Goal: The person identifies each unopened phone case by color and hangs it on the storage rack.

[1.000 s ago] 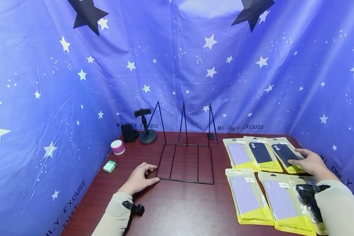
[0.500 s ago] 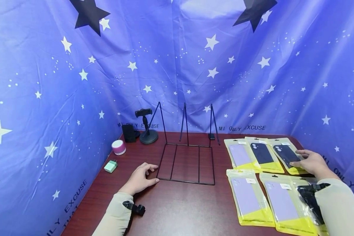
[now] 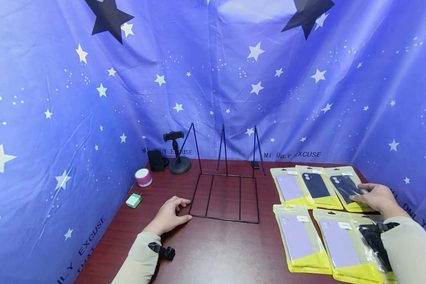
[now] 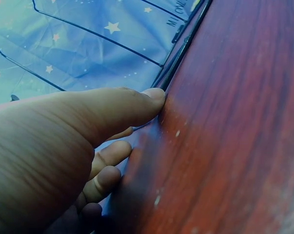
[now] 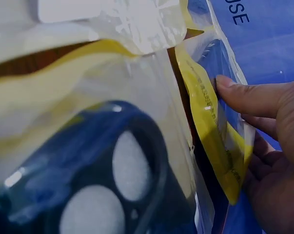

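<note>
My left hand [image 3: 168, 216] rests on the table by the front left corner of a black wire rack [image 3: 240, 197]. In the left wrist view the thumb [image 4: 144, 100] touches the rack's rod, with the other fingers loosely bent below. My right hand [image 3: 380, 198] grips the right edge of a bagged dark phone case [image 3: 342, 185], the rightmost in the back row. The right wrist view shows the thumb [image 5: 249, 97] on the yellow-bottomed bag [image 5: 210, 126] and the fingers behind it. Beside it lie a bagged black case [image 3: 314, 185] and a bagged lilac case [image 3: 287, 187].
In the front row lie bagged lilac cases [image 3: 296, 236] and a bagged black case [image 3: 376, 244], partly under my right sleeve. At the left stand a phone stand [image 3: 179, 163], a black block [image 3: 156, 159], a pink-and-white round thing [image 3: 143, 177] and a green charger [image 3: 133, 200].
My right hand and the edge of the bagged dark phone case have shifted slightly, and the bag's surface looks more wrinkled. The left hand stays by the rack. The whole view drifts slightly.
</note>
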The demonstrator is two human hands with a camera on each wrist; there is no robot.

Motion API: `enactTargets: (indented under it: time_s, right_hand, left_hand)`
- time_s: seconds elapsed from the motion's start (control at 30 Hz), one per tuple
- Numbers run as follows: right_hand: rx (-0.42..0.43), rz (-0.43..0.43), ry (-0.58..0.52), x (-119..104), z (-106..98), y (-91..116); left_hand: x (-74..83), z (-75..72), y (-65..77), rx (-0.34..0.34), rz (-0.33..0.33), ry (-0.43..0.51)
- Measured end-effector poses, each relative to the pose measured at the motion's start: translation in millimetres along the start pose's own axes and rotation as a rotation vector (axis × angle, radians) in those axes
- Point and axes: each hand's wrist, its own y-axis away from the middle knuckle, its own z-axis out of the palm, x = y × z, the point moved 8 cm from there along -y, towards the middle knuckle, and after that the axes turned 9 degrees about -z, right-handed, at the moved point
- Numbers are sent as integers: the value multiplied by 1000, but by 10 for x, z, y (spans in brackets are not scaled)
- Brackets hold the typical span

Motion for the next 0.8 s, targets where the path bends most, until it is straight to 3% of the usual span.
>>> enactTargets:
  time_s: [0.8]
  right_hand:
    - [64, -145, -98, -92, -67, -19]
  left_hand:
    - [21, -23, 20, -15, 1, 9]
